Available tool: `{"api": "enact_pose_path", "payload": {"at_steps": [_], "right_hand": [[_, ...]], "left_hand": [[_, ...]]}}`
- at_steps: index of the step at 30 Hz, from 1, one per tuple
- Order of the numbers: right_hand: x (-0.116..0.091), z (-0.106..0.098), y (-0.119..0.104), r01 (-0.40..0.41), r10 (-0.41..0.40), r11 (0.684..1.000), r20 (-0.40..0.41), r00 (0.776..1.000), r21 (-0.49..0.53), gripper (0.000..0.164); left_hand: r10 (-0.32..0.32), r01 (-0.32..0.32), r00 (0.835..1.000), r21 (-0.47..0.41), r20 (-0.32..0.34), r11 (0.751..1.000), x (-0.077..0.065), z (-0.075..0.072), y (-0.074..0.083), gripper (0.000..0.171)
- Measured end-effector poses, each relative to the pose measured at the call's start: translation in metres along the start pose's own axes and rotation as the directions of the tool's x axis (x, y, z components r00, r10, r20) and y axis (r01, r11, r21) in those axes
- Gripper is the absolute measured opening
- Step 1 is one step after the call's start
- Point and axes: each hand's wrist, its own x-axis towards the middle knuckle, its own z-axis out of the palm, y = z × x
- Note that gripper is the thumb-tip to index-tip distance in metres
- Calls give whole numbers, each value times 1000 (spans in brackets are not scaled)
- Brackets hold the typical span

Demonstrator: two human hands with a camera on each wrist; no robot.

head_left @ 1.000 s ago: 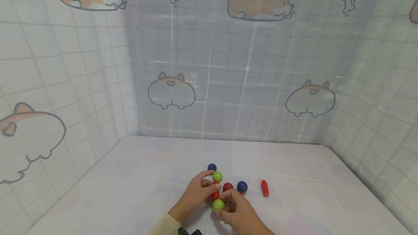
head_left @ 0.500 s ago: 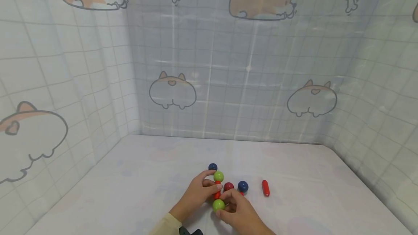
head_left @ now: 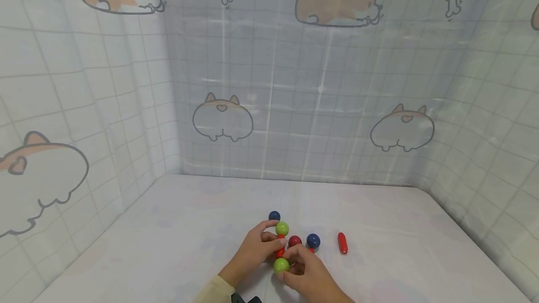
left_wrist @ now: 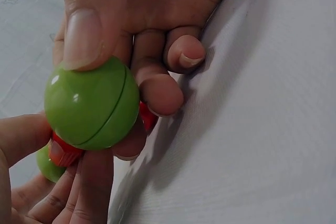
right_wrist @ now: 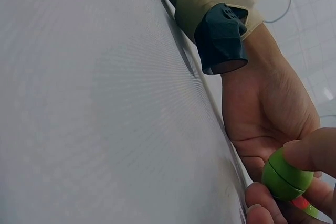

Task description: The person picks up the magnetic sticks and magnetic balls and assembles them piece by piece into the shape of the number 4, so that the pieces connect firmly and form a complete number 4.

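Observation:
A red rod (head_left: 280, 247) joins two green balls, one farther (head_left: 282, 229) and one nearer (head_left: 280, 265). My left hand (head_left: 252, 249) pinches the rod between thumb and fingers, its index finger reaching to the far ball. From the right, my right hand (head_left: 309, 272) grips the near ball between thumb and fingers. In the left wrist view, the near green ball (left_wrist: 92, 103) shows a seam line, with the right thumb pressed on it. The right wrist view shows that green ball (right_wrist: 285, 174) in front of the left palm; most of the rod is hidden there.
A dark blue ball (head_left: 274, 215) lies just beyond the far green ball. Close by on the right sit a dark red ball (head_left: 294, 241) and another blue ball (head_left: 313, 241), with a bit of red (head_left: 311, 250) below it. A loose red rod (head_left: 343, 243) lies farther right.

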Motion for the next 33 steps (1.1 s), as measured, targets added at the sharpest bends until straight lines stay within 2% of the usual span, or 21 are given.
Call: {"api": "enact_pose_path", "payload": {"at_steps": [12, 33], "right_hand": [[0, -1, 0, 13, -13, 1000, 9, 1000, 3, 37], [2, 0, 4, 0, 0, 1000, 4, 1000, -4, 42]], "left_hand": [[4, -4, 1000, 7, 4, 1000, 0, 0, 0, 61], [9, -9, 1000, -8, 6, 1000, 1, 0, -4, 60]]}}
